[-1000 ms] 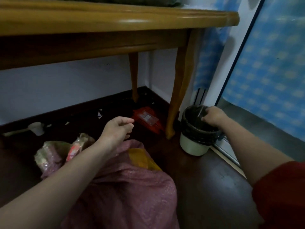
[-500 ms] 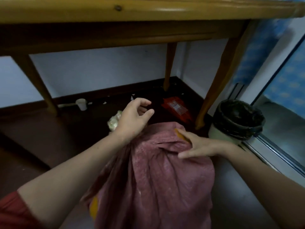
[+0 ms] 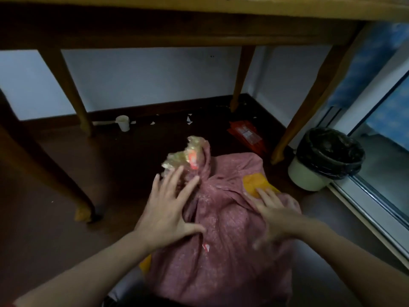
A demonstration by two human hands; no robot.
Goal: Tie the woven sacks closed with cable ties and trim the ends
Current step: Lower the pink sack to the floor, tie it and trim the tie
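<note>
From the head camera, a pink woven sack lies bulging on the dark floor under both palms, and the weave hides what fills it. The left hand lies flat on its upper left side, fingers straight and spread wide and the thumb stretched out to the right across a deep fold. Just beyond those fingertips the sack narrows to a gathered neck. A crumpled clear plastic liner with a red-orange mark sticks out of the neck, and the longest fingertips touch its lower edge. The right hand is blurred but lies open on the sack's upper right side, its fingers splayed. The fingertips lie at the near edge of a yellow patch on the cloth. To the right of the right fingers, well apart, a pale waste bin stands against a sliding-door track. A black bag lines it, and whatever it holds is too dark to tell. Beyond both sets of fingertips a flat red packet lies beside a table leg. Far beyond the left fingers a small white cup stands at the skirting board. The wooden table spans the top of the view.
</note>
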